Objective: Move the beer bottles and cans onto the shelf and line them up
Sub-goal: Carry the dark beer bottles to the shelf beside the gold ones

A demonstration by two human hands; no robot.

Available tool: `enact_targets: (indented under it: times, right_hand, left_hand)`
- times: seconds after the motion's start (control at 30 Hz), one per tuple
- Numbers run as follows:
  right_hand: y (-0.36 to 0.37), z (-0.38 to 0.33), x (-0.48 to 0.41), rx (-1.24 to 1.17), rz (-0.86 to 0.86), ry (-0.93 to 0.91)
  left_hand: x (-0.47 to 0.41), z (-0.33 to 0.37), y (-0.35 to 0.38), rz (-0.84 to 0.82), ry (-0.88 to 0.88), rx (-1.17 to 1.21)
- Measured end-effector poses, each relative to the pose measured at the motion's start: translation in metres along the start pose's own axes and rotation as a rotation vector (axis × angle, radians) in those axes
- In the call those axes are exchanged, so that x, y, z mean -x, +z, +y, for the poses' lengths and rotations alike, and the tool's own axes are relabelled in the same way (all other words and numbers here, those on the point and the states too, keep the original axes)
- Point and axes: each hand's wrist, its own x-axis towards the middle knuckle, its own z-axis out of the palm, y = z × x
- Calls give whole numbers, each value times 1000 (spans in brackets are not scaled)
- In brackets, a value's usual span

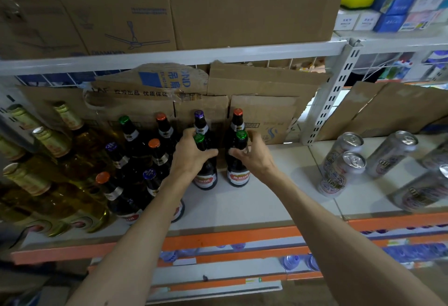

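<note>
Two dark beer bottles with green caps stand upright on the white shelf (261, 199). My left hand (191, 157) is wrapped around the neck of the left green-capped bottle (206, 177). My right hand (254, 155) grips the neck of the right green-capped bottle (238, 174). Behind them stand a purple-capped bottle (200, 121) and a red-capped bottle (237, 120). More dark bottles (135, 145) in rows fill the shelf to the left. Silver beer cans (344, 165) stand on the shelf to the right.
Yellow gold-foiled bottles (55, 174) crowd the far left. Cardboard sheets (261, 92) line the back of the shelf. Large cartons (218, 4) sit on the shelf above. A white slotted upright (332, 97) divides the bays. Water bottles (295, 260) lie on a lower shelf.
</note>
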Motion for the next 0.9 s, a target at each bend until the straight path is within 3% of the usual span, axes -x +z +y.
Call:
enact_targets:
  times: [0.1,0.17,0.37,0.6,0.77,0.9]
  right_hand:
    - [-16,-3,19,46,133,2]
    - [-32,-3,35,106,201,14]
    - [-118,-4,99,294,414,29]
    - [-260,63,231,343,819,358]
    - [-329,112,299,318,962,471]
    - [-386,148,312,297,998,450]
  left_hand:
    - [10,33,-5,125,140,-15]
    - [21,61,1,125,265,-75]
    - [66,140,66,-189,566,-257]
    - [164,228,171,-532,738,-327]
    - [222,281,251,-632,857,-335]
    - [246,319,313,-672,879,-312]
